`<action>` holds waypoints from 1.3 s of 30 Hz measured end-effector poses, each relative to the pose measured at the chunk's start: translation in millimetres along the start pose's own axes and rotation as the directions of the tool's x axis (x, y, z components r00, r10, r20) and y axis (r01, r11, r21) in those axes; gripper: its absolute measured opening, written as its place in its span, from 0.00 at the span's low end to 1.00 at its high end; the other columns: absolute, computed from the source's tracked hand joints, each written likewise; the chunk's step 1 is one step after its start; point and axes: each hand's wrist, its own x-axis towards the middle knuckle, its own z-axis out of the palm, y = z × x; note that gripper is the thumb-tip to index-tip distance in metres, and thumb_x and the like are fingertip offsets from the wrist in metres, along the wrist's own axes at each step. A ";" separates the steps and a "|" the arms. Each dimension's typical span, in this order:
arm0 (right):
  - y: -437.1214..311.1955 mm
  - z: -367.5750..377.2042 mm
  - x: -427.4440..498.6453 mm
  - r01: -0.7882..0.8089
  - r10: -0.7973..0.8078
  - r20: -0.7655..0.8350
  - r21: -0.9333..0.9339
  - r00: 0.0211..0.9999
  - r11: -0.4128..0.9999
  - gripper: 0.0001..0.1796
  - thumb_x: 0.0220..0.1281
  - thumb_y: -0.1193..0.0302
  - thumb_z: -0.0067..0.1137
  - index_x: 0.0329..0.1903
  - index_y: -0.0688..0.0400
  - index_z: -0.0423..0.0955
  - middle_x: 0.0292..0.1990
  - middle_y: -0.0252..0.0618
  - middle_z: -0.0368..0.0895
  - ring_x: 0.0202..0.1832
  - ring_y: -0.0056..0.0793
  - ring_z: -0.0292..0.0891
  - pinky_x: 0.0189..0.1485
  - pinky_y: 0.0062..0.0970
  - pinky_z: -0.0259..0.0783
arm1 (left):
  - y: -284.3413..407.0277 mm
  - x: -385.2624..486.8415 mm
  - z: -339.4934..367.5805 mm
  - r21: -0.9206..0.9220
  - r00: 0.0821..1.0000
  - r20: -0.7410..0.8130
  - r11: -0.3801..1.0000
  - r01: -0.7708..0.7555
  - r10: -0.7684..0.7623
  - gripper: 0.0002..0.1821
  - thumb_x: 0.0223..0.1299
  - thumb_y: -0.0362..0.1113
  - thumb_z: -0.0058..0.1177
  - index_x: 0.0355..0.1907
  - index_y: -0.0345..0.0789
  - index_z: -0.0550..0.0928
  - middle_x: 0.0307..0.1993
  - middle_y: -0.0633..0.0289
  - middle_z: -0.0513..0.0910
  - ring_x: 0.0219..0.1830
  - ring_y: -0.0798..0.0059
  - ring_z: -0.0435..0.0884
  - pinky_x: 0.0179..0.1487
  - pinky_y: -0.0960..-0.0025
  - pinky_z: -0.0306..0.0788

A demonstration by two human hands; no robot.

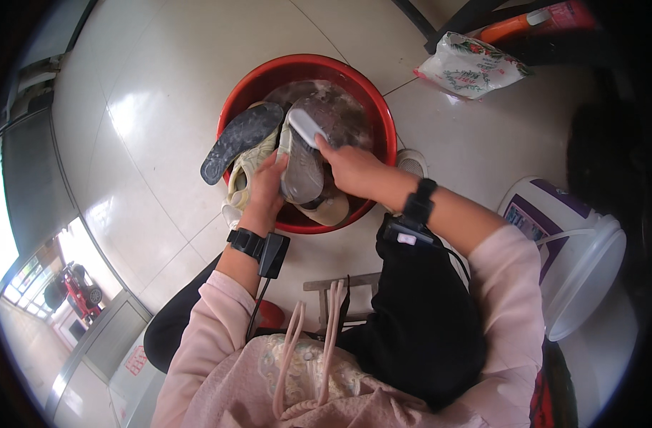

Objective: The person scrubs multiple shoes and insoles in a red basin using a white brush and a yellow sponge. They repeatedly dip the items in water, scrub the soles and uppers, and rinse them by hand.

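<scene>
My left hand (267, 184) grips the side of a light-coloured shoe (303, 176), which is tilted with its sole facing up. In my right hand (353, 168) is a white scrub brush (307, 127), its bristle side against that sole. Both hands are over a red plastic basin (392, 134) holding murky, sudsy water (353, 117). To the left, a dark insole (243, 140) lies across a cream shoe (240, 176) and juts past the rim. Another beige shoe (328, 209) is partly hidden under the one I hold.
A white lidded bucket (550, 219) stands at right. Toward the upper right, a printed plastic bag (470, 69) lies on the tiled floor (160, 107) beside dark furniture legs (414, 18). Part of a small stool (318, 286) shows between my knees. Cables run from my wrist straps.
</scene>
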 end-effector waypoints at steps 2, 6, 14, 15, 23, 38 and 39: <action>-2.2 -1.6 18.1 -0.023 0.020 -0.039 -0.082 0.999 0.996 0.29 0.58 0.74 0.42 0.65 0.63 0.54 0.37 0.59 0.77 0.41 0.55 0.75 0.42 0.45 0.71 | -1.6 1.5 -3.8 0.014 0.999 -0.042 1.000 0.013 -0.013 0.23 0.61 0.32 0.51 0.59 0.29 0.68 0.47 0.59 0.78 0.46 0.72 0.77 0.51 0.71 0.71; 2.6 -18.9 49.2 -0.160 0.165 -0.165 0.040 0.972 0.986 0.29 0.59 0.73 0.41 0.63 0.69 0.53 0.38 0.59 0.77 0.41 0.55 0.75 0.42 0.45 0.71 | -0.6 6.1 -7.5 0.061 0.999 0.034 0.998 -0.001 -0.001 0.21 0.63 0.33 0.48 0.58 0.30 0.69 0.47 0.59 0.78 0.47 0.72 0.77 0.51 0.70 0.71; -21.7 -9.6 -3.9 -0.110 0.112 0.027 -0.069 0.993 0.991 0.33 0.54 0.77 0.42 0.65 0.67 0.50 0.36 0.60 0.77 0.40 0.55 0.75 0.41 0.47 0.70 | -8.7 2.6 -7.3 0.063 1.000 0.018 0.998 -0.004 0.003 0.22 0.61 0.31 0.51 0.58 0.29 0.70 0.46 0.61 0.79 0.45 0.75 0.77 0.50 0.72 0.70; -19.1 -8.5 1.9 -0.125 0.122 -0.040 -0.081 0.992 0.989 0.33 0.54 0.77 0.43 0.64 0.68 0.50 0.36 0.60 0.77 0.40 0.55 0.75 0.40 0.46 0.70 | -9.0 3.1 -7.8 0.079 0.998 0.055 0.997 0.008 -0.013 0.23 0.61 0.31 0.51 0.59 0.29 0.70 0.46 0.61 0.79 0.45 0.75 0.77 0.50 0.72 0.70; 34.6 -0.5 47.7 -0.302 0.288 -0.174 -0.062 0.942 0.951 0.27 0.63 0.71 0.38 0.62 0.72 0.53 0.40 0.62 0.77 0.40 0.55 0.77 0.42 0.44 0.72 | -3.2 3.4 -8.2 0.085 0.998 0.057 0.996 0.033 -0.038 0.24 0.63 0.32 0.48 0.62 0.31 0.66 0.50 0.60 0.77 0.49 0.73 0.76 0.53 0.70 0.70; -12.6 2.2 30.5 -0.072 0.069 -0.093 -0.036 0.993 0.997 0.28 0.61 0.73 0.36 0.63 0.70 0.52 0.42 0.63 0.75 0.45 0.53 0.75 0.47 0.43 0.70 | -0.7 1.8 -8.8 0.111 0.990 0.104 0.991 0.081 -0.092 0.26 0.65 0.33 0.45 0.65 0.33 0.62 0.55 0.59 0.74 0.53 0.70 0.74 0.57 0.67 0.68; -10.9 -0.4 37.9 -0.102 0.099 -0.123 -0.015 0.987 0.995 0.27 0.62 0.72 0.35 0.63 0.70 0.52 0.43 0.63 0.75 0.45 0.53 0.75 0.47 0.43 0.70 | 1.9 -0.1 -5.8 0.115 0.995 0.075 0.992 0.061 -0.070 0.26 0.64 0.33 0.46 0.64 0.32 0.63 0.54 0.59 0.74 0.53 0.70 0.75 0.57 0.68 0.68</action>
